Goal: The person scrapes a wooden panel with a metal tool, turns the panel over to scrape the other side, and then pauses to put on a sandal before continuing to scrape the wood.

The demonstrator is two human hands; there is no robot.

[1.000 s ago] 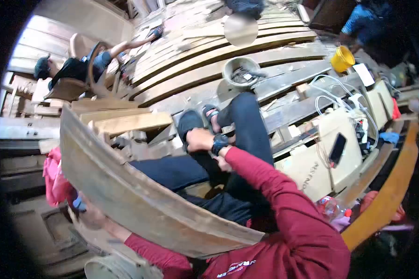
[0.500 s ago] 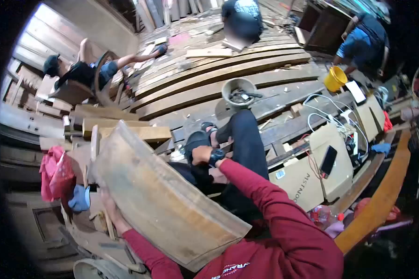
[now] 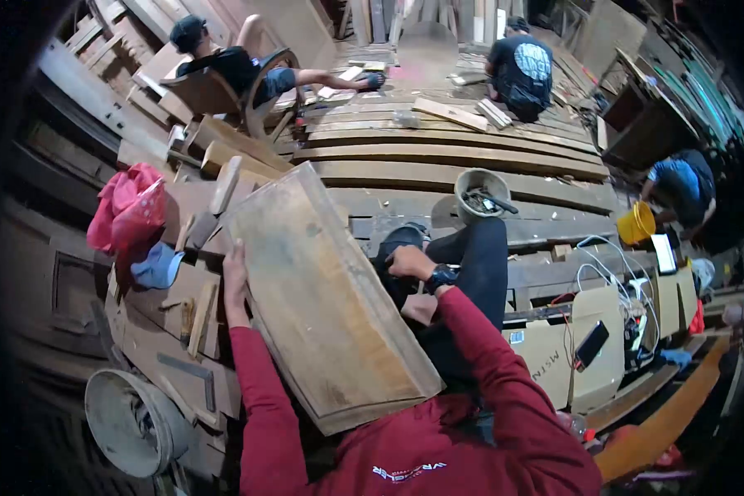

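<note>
My left hand (image 3: 236, 277) grips the left edge of a wooden panel (image 3: 322, 298), thumb over the near face. The panel leans at a slant against my lap, its face stained and worn. To the right of it, my right hand (image 3: 412, 263) is closed beside my knee, a dark watch on the wrist. Below that fist hangs a flat, pale scraper blade (image 3: 420, 308) on a thin stem; the handle is mostly hidden. A dark object behind the fist is too shadowed to make out.
A bucket with tools (image 3: 482, 197) stands ahead on the planks. Cardboard (image 3: 599, 343) with cables and a phone (image 3: 591, 345) lies right. Left are a pink bag (image 3: 128, 207), a brush (image 3: 188, 314) and a grey bucket (image 3: 136, 422). Several people sit or bend further off.
My view has turned, so the surroundings sit further right and lower. The panel stands more upright in view. My right hand stays beside my knee, with the scraper blade now showing more clearly.
</note>
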